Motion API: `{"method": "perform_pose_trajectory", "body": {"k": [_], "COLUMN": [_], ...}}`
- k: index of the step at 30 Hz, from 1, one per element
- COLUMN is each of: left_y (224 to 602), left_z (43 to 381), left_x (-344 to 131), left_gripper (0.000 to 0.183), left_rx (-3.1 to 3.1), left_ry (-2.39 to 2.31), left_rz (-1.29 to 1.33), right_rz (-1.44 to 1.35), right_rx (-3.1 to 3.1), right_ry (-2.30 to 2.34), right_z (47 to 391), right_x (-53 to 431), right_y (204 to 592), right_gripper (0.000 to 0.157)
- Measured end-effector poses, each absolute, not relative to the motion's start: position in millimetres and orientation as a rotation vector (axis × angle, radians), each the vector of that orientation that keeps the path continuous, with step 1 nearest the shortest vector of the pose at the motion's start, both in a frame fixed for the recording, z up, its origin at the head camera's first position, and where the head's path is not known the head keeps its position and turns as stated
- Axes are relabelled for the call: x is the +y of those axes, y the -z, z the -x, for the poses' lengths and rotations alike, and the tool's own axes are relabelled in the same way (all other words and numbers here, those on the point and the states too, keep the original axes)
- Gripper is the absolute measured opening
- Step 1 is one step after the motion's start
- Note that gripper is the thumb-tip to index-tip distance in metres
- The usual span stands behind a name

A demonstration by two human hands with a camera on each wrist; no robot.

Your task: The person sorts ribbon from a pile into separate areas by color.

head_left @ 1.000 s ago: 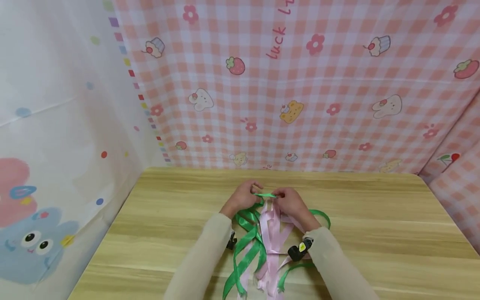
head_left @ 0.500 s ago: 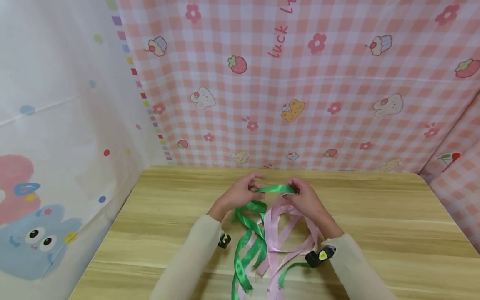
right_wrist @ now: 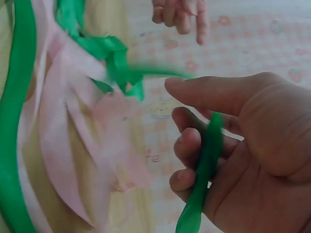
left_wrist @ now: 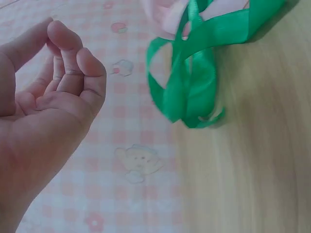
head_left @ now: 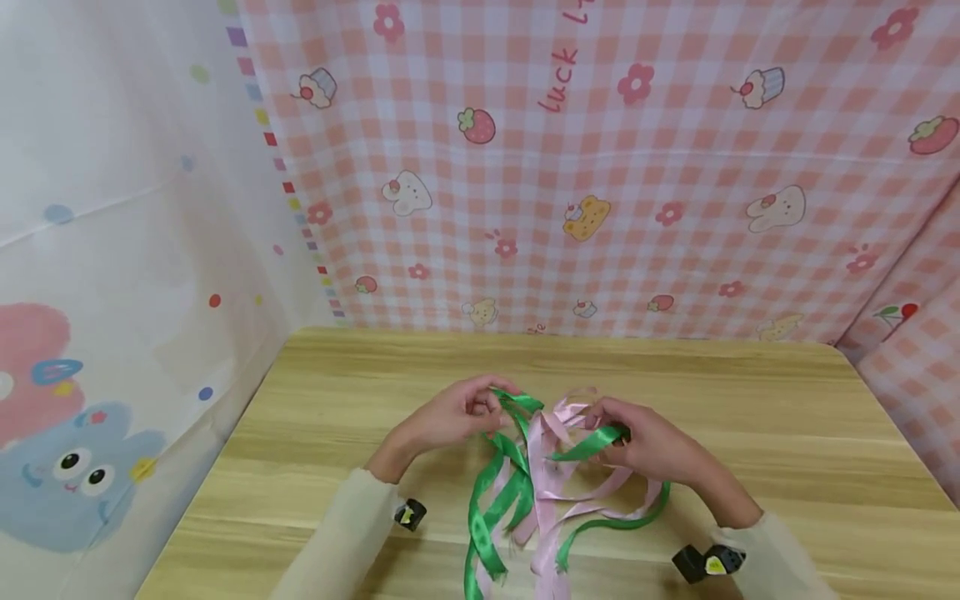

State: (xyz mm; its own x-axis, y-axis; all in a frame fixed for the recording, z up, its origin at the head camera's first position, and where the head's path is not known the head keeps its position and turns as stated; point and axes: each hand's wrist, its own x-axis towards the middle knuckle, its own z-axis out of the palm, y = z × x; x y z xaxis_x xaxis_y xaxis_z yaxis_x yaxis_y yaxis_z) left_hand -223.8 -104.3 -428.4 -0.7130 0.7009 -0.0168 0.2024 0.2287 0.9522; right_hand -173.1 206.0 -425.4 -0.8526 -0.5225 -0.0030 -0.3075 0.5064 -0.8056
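Green satin ribbon [head_left: 592, 444] runs to my right hand [head_left: 648, 437], which holds it at the fingers. In the right wrist view, one green strip [right_wrist: 198, 199] crosses the palm behind the curled fingers, and another blurred end reaches the thumb tip. My left hand [head_left: 453, 417] is beside the left part of the tangle, fingers loosely bent. The left wrist view shows that hand holding nothing, apart from a looped green ribbon [left_wrist: 201, 80]. Pink ribbons [head_left: 551, 479] lie in a bunch between the hands, crossed by green strands.
The wooden table [head_left: 337, 375] extends around the ribbons. A pink checked cloth [head_left: 517, 183] hangs behind its far edge, and a white printed cloth [head_left: 135, 267] hangs at the left. Frayed ribbon ends trail toward the near edge.
The green ribbon stretched between both hands has come away from the left hand, which moved left and nearer. My right hand moved right and nearer with its ribbon.
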Motion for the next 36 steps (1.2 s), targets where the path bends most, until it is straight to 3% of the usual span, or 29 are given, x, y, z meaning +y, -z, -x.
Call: {"method": "perform_pose_trajectory", "body": {"k": [7, 11, 15, 23, 29, 36], "left_y": [416, 418, 420, 407, 393, 381], "left_z": [199, 187, 181, 174, 171, 175], "left_x": [-85, -62, -55, -75, -102, -132], "left_gripper": [0.043, 0.053, 0.049, 0.043, 0.043, 0.043], "left_rx": [2.078, 1.862, 1.834, 1.776, 1.843, 1.928], "left_ry": [-1.482, -1.550, -1.613, -1.683, -1.650, -1.637], "left_rz": [-0.935, -0.957, -0.904, -0.842, -0.935, -0.922], "right_rz": [0.782, 0.803, 0.764, 0.832, 0.961, 0.982], "right_rx": [2.443, 2.427, 2.453, 2.268, 1.955, 1.743], "right_ry": [1.347, 1.366, 1.342, 1.579, 1.893, 2.045], "right_z": [161, 155, 147, 139, 133, 129], "right_x": [199, 182, 175, 197, 219, 232], "right_y": [406, 401, 395, 384, 379, 375], "right_gripper": [0.016, 0.018, 0.022, 0.024, 0.020, 0.029]}}
